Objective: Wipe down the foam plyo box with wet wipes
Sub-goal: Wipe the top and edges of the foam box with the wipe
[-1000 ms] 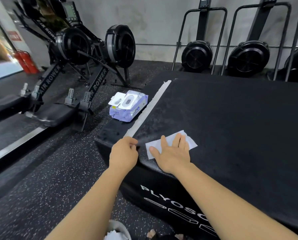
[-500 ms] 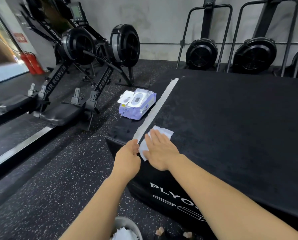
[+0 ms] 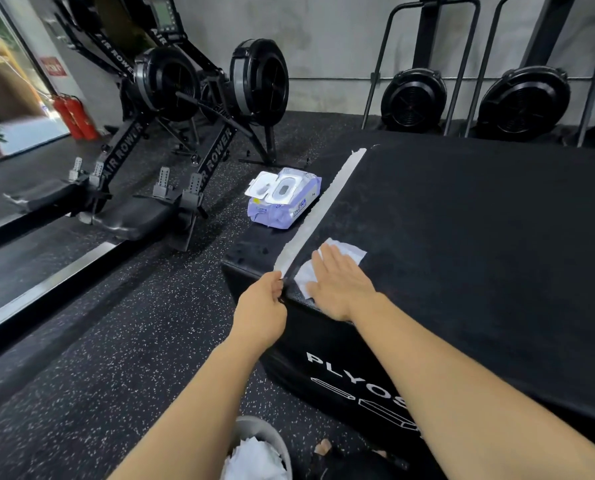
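The black foam plyo box [image 3: 462, 237] fills the right half of the view, with a grey tape strip [image 3: 318, 216] running along its top near the left edge. My right hand [image 3: 337, 282] lies flat with straight fingers on a white wet wipe [image 3: 349, 252], pressing it onto the box top close to the front left corner. My left hand [image 3: 263, 306] grips the box's front edge at the near end of the tape strip, fingers curled over it. A purple wet wipe pack [image 3: 284, 199] with its lid flipped up rests on the box top left of the strip.
A grey bin [image 3: 261, 452] holding used white wipes stands on the speckled rubber floor below my arms. Two air rowers [image 3: 171, 140] lie to the left. Upright fan machines [image 3: 413, 98] line the back wall. Red fire extinguishers [image 3: 73, 116] stand by the window.
My right hand slid the wipe from right of the corner leftward to the tape strip, and it now sits slightly farther up. My left hand kept its grip on the box edge.
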{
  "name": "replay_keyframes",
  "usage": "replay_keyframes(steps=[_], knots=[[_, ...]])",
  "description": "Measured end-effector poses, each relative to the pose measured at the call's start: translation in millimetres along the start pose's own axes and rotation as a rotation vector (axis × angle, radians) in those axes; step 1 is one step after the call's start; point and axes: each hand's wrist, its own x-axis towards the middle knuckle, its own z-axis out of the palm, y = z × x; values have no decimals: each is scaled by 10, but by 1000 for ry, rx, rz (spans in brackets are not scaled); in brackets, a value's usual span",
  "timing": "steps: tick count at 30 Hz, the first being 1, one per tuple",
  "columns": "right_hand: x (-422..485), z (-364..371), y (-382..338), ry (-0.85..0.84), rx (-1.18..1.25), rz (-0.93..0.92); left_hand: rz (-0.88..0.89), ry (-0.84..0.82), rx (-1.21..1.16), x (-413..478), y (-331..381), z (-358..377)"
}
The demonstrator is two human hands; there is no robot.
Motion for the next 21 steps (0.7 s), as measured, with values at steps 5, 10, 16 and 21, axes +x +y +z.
replay_keyframes(steps=[5, 10, 16, 21], knots=[[-142, 125, -222, 0, -61, -57, 2, 25, 63, -23, 56, 36], [-389, 149, 65, 38, -49, -75, 39, 32, 168, -23, 110, 90], [-928, 235, 594, 42, 0, 73, 85, 65, 395, -40, 253, 213], [-1014, 288, 533, 43, 20, 195, 111, 31, 515, -22, 232, 208]])
